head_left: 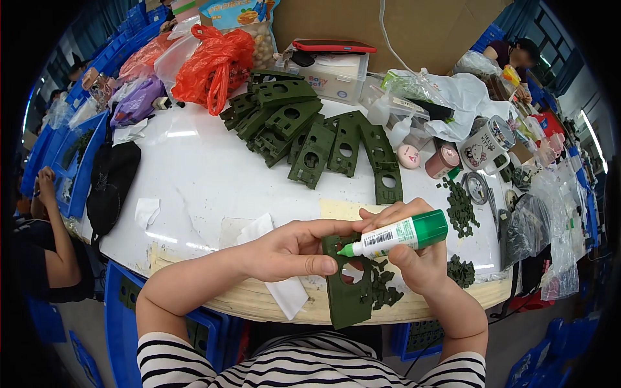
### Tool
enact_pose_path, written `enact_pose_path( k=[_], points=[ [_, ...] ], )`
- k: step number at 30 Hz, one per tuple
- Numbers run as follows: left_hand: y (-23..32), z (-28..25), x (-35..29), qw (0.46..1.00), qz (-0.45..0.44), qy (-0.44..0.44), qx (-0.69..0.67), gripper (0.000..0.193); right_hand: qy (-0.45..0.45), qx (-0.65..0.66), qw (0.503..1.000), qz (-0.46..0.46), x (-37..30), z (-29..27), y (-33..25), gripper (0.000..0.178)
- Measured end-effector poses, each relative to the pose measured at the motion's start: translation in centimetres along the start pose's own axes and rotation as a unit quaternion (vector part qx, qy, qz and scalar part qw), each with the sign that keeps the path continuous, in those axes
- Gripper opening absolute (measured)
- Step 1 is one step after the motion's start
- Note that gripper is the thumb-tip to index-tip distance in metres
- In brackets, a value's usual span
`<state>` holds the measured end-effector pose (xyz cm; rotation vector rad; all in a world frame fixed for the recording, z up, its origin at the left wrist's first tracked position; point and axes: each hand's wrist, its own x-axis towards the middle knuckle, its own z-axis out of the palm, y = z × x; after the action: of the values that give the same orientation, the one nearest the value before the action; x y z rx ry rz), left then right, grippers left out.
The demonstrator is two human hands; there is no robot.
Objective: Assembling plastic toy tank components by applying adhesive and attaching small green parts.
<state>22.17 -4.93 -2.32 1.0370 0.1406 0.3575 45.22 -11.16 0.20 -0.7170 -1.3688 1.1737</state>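
My left hand [294, 250] is closed on a dark green plastic hull plate [349, 301], with the thumb along its left edge. A large opening shows in the plate's middle. My right hand [417, 262] grips a glue bottle [394, 235], white with a green base and a green nozzle. The bottle lies nearly level, and its nozzle tip points left, at or just over the plate's upper part. Beside the plate on the table is a heap of small green plastic pieces [386, 288]. Whether the tip touches the plate I cannot tell.
Several green hull plates [314, 155] are stacked and fanned out ahead. More small pieces [460, 210] lie to the right, near scissors [495, 200] and a white mug [484, 147]. A black cap [115, 187] lies left. Red plastic bags [213, 64] sit at the back.
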Motion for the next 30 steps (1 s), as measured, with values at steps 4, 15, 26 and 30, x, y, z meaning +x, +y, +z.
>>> enact_pose_path(
  k=[4,15,26,30],
  points=[
    [0.0,0.0,0.0,1.000,0.000,0.000,-0.002,0.062,0.001,0.006,1.000,-0.003,0.0,0.1,-0.1,0.035],
    [0.8,0.3,0.3,1.000,0.003,-0.008,0.001,0.063,0.023,0.075,0.997,-0.011,0.4,-0.1,-0.2,0.038],
    [1.3,0.2,0.2,1.000,0.005,-0.014,-0.005,0.069,0.046,0.010,0.999,0.005,0.5,-0.1,-0.9,0.040],
    [1.3,0.2,0.2,1.000,0.003,-0.016,-0.006,0.069,0.040,0.004,0.999,-0.004,0.4,-0.4,-0.5,0.039]
  ],
)
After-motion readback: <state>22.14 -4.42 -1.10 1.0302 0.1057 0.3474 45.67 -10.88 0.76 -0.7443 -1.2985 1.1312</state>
